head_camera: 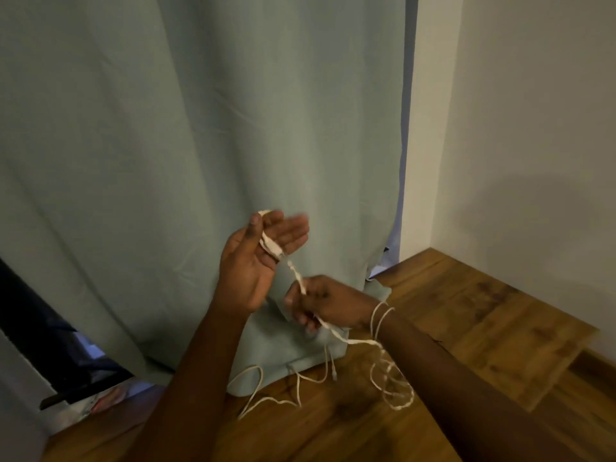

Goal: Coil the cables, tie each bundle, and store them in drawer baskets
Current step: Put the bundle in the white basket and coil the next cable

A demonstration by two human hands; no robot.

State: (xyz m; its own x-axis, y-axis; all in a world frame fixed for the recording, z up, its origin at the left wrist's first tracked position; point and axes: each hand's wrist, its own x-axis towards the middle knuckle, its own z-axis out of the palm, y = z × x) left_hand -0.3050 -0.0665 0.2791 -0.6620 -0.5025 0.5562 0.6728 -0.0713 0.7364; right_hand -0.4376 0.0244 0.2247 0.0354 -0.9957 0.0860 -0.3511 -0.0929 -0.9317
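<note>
A white cable (pixel 297 277) runs between my two hands. My left hand (pixel 256 258) is raised palm up with fingers spread, and a few turns of the cable lie wound across its palm and over the thumb. My right hand (pixel 320 305), lower and to the right, pinches the cable strand. From there the cable hangs down in loose curls (pixel 395 383) toward the floor. Another white cable (pixel 283 388) lies in loops on the wooden floor below my hands. Thin white bands circle my right wrist (pixel 380 320).
A pale green curtain (pixel 200 145) hangs straight ahead, its hem pooling on the wooden floor (pixel 466 311). A white wall (pixel 533 128) stands at the right. A dark piece of furniture (pixel 50 335) is at the lower left. No drawer baskets are in view.
</note>
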